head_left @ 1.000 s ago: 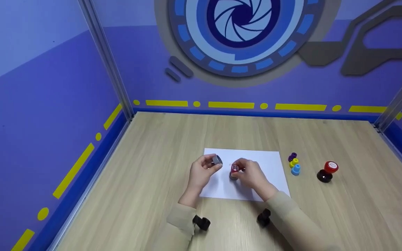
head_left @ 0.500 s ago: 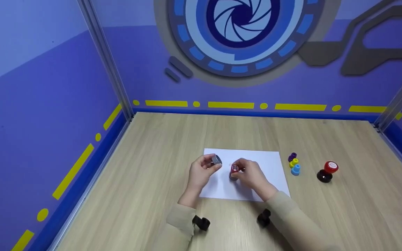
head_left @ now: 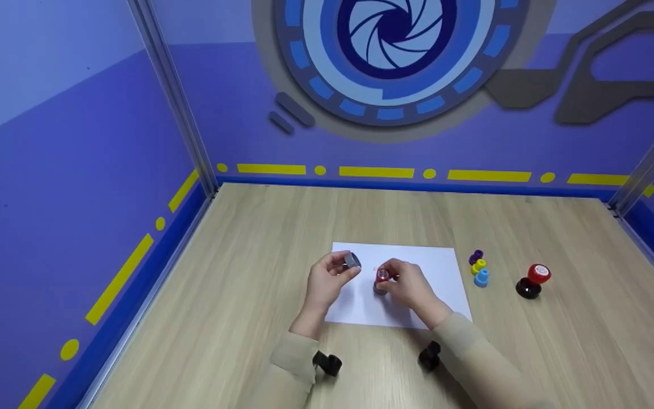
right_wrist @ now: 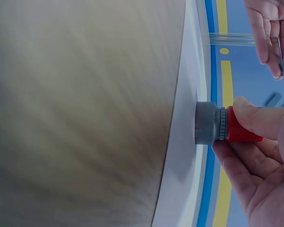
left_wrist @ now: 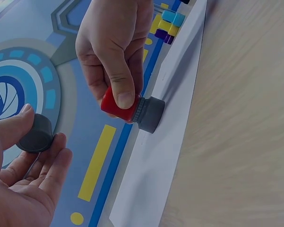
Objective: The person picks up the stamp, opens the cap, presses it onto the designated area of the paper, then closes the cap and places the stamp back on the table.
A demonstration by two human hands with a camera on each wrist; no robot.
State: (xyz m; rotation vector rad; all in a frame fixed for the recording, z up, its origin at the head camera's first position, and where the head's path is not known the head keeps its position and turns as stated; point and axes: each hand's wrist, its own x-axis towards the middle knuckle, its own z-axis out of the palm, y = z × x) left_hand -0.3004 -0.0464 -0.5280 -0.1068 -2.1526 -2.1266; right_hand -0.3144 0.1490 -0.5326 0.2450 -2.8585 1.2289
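Left hand [head_left: 327, 278] has the gray cap [head_left: 352, 261] pinched in its fingertips, probably just parking it. Right hand's [head_left: 409, 284] gripping the red-and-gray stamp [right_wrist: 222, 124] upright, base below the fingers at the white paper [head_left: 437, 272], I'd guess so it sits square.

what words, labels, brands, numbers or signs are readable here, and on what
No text is readable.
White round label on the red-and-black knobbed stamp: too small to read.
Pale round label on the red-and-grey cylindrical stamp: too small.
Faint marks on the white rectangular paper: too small.
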